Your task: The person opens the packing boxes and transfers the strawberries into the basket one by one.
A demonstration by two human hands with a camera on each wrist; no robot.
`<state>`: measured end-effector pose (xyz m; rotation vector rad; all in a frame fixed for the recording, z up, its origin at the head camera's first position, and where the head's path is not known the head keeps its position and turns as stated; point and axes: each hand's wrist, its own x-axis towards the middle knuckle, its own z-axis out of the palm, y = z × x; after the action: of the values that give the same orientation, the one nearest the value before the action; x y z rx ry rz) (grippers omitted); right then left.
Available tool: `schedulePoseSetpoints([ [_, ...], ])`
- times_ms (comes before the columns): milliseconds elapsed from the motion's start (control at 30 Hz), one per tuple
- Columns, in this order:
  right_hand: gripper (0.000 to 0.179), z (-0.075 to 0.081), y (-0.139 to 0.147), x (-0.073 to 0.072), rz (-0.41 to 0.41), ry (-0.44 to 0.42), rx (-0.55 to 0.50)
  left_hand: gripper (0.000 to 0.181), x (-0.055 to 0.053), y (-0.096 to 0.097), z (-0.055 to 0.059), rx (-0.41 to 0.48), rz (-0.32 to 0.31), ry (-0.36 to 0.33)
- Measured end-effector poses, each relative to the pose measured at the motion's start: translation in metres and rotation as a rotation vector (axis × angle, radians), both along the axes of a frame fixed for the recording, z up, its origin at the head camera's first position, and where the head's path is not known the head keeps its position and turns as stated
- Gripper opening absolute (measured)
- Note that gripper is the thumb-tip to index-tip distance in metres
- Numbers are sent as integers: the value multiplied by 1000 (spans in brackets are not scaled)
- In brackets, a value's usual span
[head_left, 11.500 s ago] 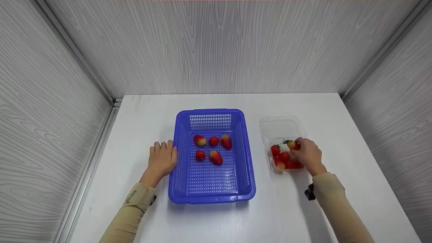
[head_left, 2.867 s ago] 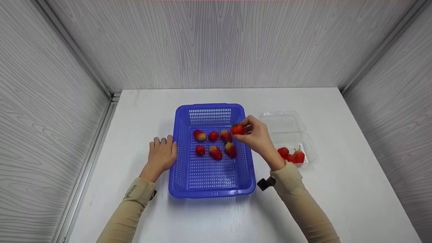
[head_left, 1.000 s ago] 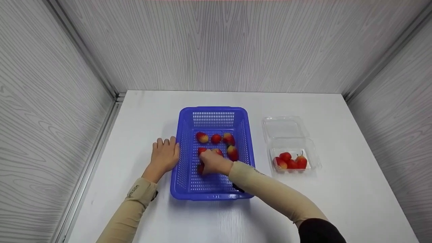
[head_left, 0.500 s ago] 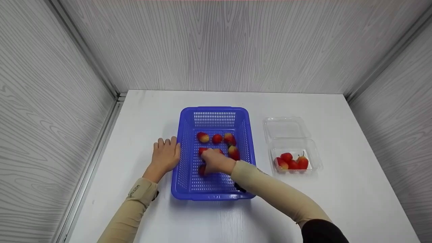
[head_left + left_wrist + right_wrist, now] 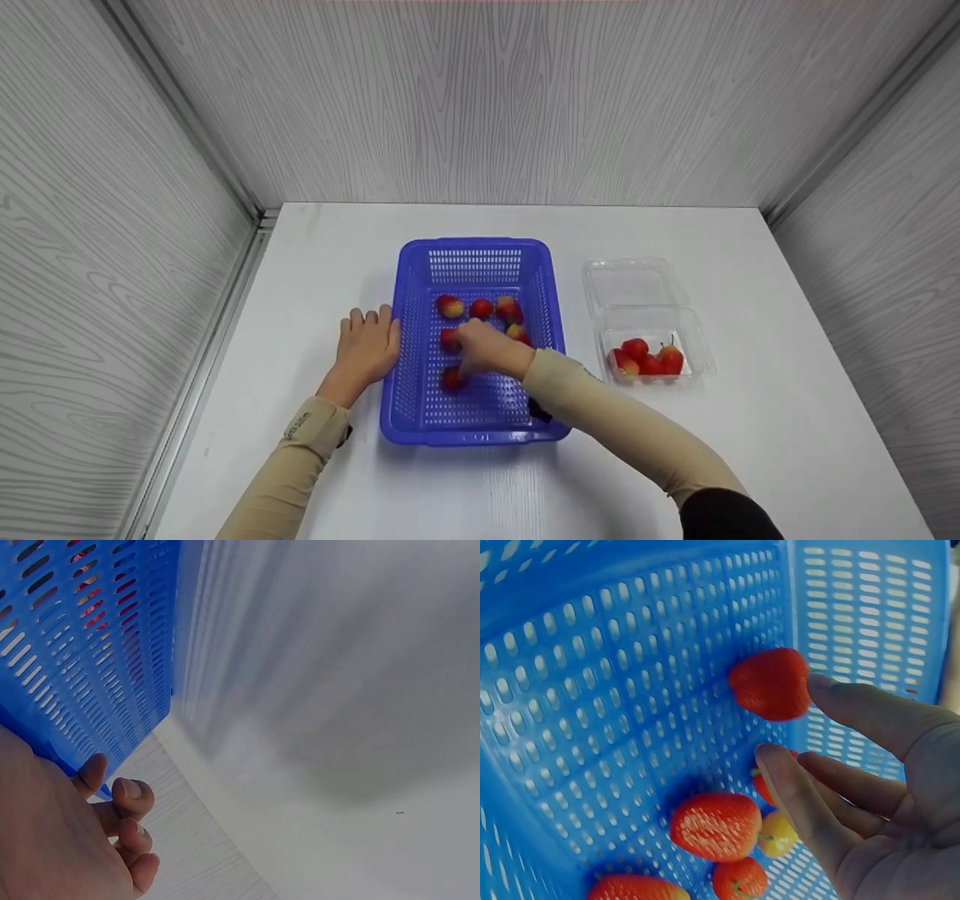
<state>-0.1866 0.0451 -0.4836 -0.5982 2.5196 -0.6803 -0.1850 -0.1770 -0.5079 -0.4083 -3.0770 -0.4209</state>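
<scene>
The right hand (image 5: 489, 349), thumb and fingers parted and holding nothing, should best lift straight clear of the near-left strawberry (image 5: 451, 379) inside the basket (image 5: 480, 437), while the left hand (image 5: 365, 349) rests relaxed against its left side.

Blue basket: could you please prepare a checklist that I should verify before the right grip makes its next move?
1. Right grip open: ok; thumb and index finger stand apart.
2. Thumb free of the nearest strawberry: cannot tell; in the right wrist view its tip meets the fruit's edge.
3. Right grip outside the blue basket: not ok; it is inside, over the fruit.
4. Left grip at the basket's left rim: ok; how firmly it holds, cannot tell.
5. Lid of the clear clamshell open: ok.
6. Strawberries available in the clamshell: ok; at least four visible.
</scene>
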Motion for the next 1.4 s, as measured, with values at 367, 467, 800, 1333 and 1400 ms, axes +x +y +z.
schedulePoseSetpoints([
  [367, 22, 45, 39, -2, 47, 255, -95, 30, 1, -2, 0, 13, -4, 27],
  [467, 18, 59, 59, -3, 15, 305, -132, 31, 0, -2, 2, 3, -7, 26],
  [800, 9, 76, 147, 0, -172, 404, -198, 32, 0, -6, 4, -14, 9, -8],
  [1333, 21, 7, 256, 23, -474, 229, -175, 33, -4, -8, 8, 1, 22, -32],
  [1400, 22, -4, 262, 24, -490, 241, -172, 32, -4, -7, 8, 5, 15, -27],
])
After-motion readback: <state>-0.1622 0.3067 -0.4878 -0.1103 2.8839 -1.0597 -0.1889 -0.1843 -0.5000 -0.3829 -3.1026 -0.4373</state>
